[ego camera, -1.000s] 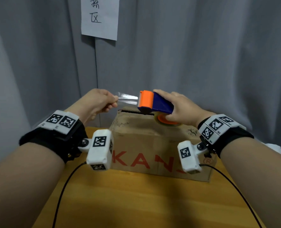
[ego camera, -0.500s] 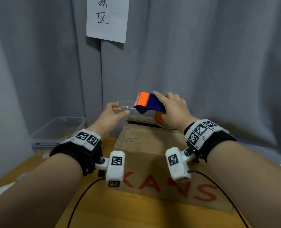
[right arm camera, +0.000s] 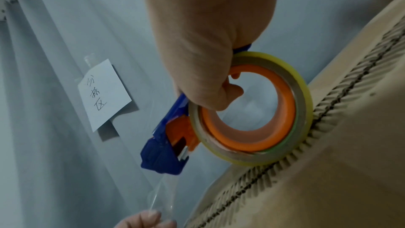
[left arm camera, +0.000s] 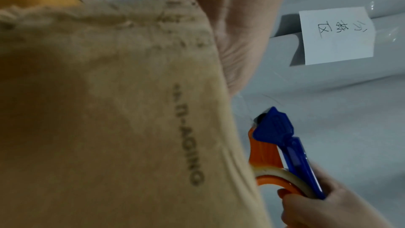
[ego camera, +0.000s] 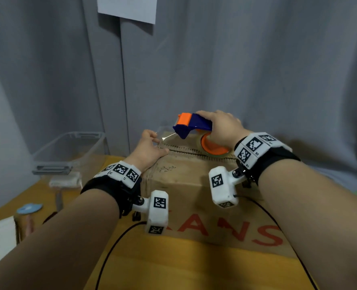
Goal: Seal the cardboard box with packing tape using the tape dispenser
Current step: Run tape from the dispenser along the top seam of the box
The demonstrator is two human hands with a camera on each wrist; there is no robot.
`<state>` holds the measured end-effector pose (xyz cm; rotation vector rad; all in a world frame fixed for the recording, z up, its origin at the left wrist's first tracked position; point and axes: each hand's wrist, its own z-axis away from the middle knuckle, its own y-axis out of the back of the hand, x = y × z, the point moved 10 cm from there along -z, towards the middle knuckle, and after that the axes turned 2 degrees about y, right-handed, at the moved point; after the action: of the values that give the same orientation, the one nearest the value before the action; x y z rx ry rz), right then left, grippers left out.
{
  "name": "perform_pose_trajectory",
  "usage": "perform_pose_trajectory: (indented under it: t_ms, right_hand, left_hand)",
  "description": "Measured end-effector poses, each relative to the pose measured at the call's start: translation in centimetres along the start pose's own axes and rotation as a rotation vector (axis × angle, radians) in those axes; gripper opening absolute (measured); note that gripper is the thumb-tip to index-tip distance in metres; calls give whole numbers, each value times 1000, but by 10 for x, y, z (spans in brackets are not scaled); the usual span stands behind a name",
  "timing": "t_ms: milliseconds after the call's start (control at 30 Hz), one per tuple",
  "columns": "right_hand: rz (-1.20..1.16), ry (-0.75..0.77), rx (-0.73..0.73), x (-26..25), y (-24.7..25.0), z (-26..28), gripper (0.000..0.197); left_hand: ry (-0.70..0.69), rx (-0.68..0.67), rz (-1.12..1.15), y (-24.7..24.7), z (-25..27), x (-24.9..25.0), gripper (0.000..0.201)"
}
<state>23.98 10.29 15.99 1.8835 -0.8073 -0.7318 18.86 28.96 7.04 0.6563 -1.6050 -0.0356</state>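
A brown cardboard box (ego camera: 186, 181) with red letters stands on the wooden table (ego camera: 173, 268), flaps down with a seam along its far edge (right arm camera: 350, 103). My right hand (ego camera: 221, 126) grips the blue and orange tape dispenser (ego camera: 192, 124), whose yellowish tape roll (right arm camera: 252, 110) touches the far edge of the box top. A short strip of clear tape (right arm camera: 162, 193) runs from the dispenser's mouth to my left hand (ego camera: 150, 143). That hand pinches the tape end at the box's far left corner, its thumb lying on the box top. The left wrist view shows the box side (left arm camera: 109, 110) and the dispenser (left arm camera: 276, 138).
A clear plastic bin (ego camera: 68, 149) stands left of the box, with a white folded pad (ego camera: 64, 182) and a small blue object (ego camera: 29, 208) in front of it. Grey curtain (ego camera: 257, 70) hangs close behind, with a paper note (ego camera: 127, 7) pinned to it.
Both hands have come down toward the box's far edge. The left hand sank to the far left corner, and the stretched tape strip has grown shorter. The roll now meets the box top.
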Motion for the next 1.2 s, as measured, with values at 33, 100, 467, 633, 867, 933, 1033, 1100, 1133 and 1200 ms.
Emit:
perform_pose_trajectory:
  t_ms: [33,100,467,633,867,933,1033,1100,1133,1200]
  right_hand:
    - [-16,6,-13,-1,3,4,56]
    - [-55,10,-24,0,9,14,56]
    - [-107,14,-53,1,32,85,71]
    - [-96,44,-18,6,43,105,72]
    - [187,163,-99,-31,42,99,66]
    - [255,191,-123,-39,37,94,65]
    - [350,236,-133,-51,31,88,64]
    - [389,251,-153,-56,28,86,60]
    - [405,257,-164,-59,28,86,59]
    - [427,267,-178,-63,26,86,60]
  left_hand:
    - [-8,3,1,-1,4,1,52]
    - [-19,15,21,-3,16,2,52]
    - [-64,81,22,-17,92,21,49]
    - [-29,86,118,-4,110,27,29]
    - [127,138,104,32,101,27,31]
    - [187,108,57,34,101,18,30]
    - [265,82,26,32,103,3,32]
    - [291,72,32,28,105,-4,35]
    - [292,68,39,26,106,-4,35]
    - [271,76,69,24,107,-2,32]
